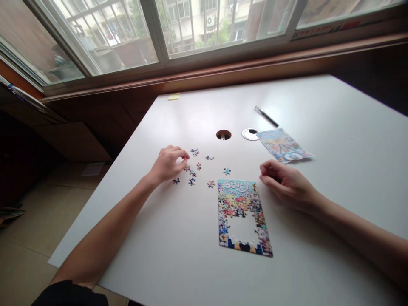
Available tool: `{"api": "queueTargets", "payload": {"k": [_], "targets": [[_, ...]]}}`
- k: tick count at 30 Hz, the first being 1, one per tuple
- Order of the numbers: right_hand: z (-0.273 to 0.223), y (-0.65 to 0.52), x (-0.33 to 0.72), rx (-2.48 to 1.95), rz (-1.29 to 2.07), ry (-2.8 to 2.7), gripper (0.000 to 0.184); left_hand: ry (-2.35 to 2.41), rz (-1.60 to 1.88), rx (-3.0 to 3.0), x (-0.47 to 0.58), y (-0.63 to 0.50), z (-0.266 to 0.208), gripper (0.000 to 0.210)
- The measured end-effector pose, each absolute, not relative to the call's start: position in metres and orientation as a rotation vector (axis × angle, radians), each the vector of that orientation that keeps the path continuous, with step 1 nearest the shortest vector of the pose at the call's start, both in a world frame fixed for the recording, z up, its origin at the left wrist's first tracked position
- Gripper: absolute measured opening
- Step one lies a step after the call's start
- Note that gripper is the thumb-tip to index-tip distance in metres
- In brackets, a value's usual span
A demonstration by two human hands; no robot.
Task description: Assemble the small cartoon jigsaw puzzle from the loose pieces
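Note:
My left hand (pixel 170 163) hovers at the left edge of a loose group of puzzle pieces, its thumb and forefinger curled close together. Whatever may be between those fingertips is too small to make out. Just below them lies a puzzle piece (pixel 187 168), with several others scattered around it. A blue star-like piece (pixel 227 171) sits apart, above the puzzle board (pixel 222 225). That board has a colourful cartoon picture and a white gap in its lower middle. My right hand (pixel 288 182) rests right of the board, fingers curled shut, with nothing visible in them.
A creased picture sheet (pixel 283 144) lies beyond my right hand, near a dark pen (pixel 267 116). The white table (pixel 344 148) has a round cable hole (pixel 223 135) and a loose metal ring cover (pixel 249 134). A yellow note (pixel 174 97) is at the far edge, before the window.

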State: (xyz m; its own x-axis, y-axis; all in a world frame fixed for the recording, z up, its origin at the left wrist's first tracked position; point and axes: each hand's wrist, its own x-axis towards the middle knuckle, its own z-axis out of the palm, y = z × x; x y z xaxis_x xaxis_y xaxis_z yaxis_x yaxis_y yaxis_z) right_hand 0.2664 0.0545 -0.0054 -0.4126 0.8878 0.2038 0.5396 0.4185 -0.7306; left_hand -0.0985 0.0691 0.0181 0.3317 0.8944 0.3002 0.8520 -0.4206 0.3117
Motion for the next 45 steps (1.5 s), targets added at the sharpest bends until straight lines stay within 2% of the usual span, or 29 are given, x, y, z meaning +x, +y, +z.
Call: {"api": "queueTargets", "payload": {"k": [10, 20, 24, 28, 31, 45], "targets": [[-0.005, 0.055, 0.265, -1.24, 0.781, -2.095, 0.01, 1.547, 0.646, 2.578, -0.078, 0.058, 0.008, 0.021], [-0.007, 0.055, 0.265, -1.231, 0.825, -2.076, 0.009, 1.403, 0.532, 2.575, -0.075, 0.055, 0.011, 0.017], [-0.006, 0.054, 0.265, -1.233, 0.835, -2.076, 0.009, 1.329, 0.553, 2.551, -0.073, 0.052, 0.015, 0.025], [-0.005, 0.054, 0.265, -1.238, 0.829, -2.081, 0.009, 1.463, 0.553, 2.567, -0.067, 0.047, 0.02, 0.014], [-0.005, 0.054, 0.265, -1.236, 0.83, -2.085, 0.009, 1.556, 0.524, 2.578, -0.066, 0.046, 0.021, 0.017], [-0.006, 0.054, 0.264, -1.223, 0.809, -2.093, 0.008, 1.492, 0.525, 2.602, -0.071, 0.049, 0.018, 0.01]]}}
